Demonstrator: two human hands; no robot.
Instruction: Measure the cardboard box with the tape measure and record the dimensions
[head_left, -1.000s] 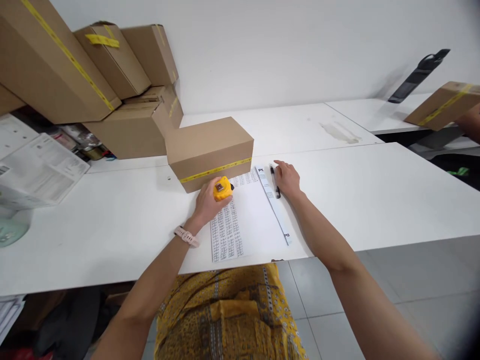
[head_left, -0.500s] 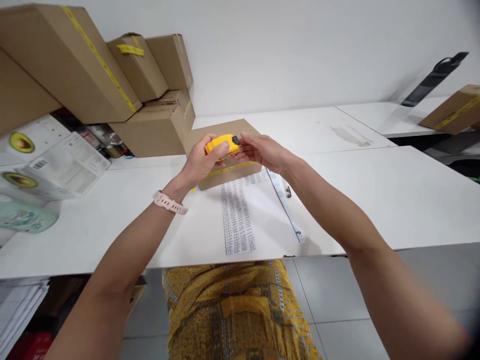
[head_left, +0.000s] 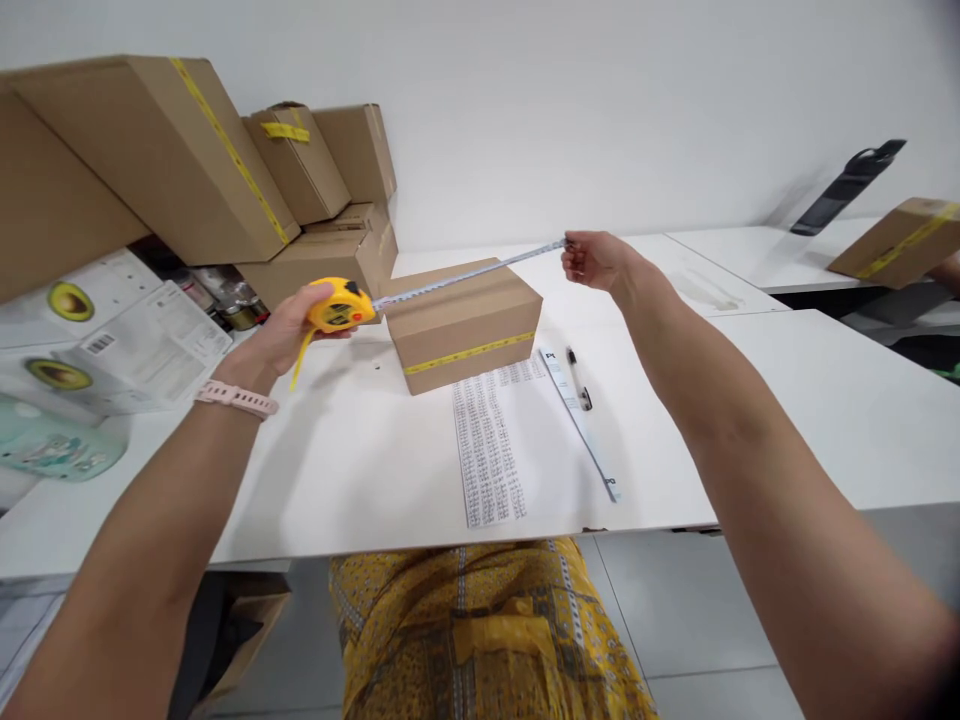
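Note:
My left hand (head_left: 289,325) grips a yellow tape measure (head_left: 339,305) just left of a small cardboard box (head_left: 465,325) with a yellow tape band. My right hand (head_left: 596,260) pinches the end of the tape blade (head_left: 469,275), which stretches above the box's top from left to right. The box stands on the white table (head_left: 750,400). In front of the box lies a printed sheet (head_left: 491,450) with columns of small text, and a black pen (head_left: 577,378) rests on a long paper strip (head_left: 581,422) to its right.
Several larger cardboard boxes (head_left: 187,160) are stacked at the back left against the wall. White printed cartons (head_left: 112,340) and a pale green item (head_left: 52,450) lie at the left. Another box (head_left: 892,240) and a black object (head_left: 847,185) sit on the far right table.
My left hand lifted the tape measure from the sheet and moved left. My right hand left the pen, took the blade's end and pulled it out to the right over the box.

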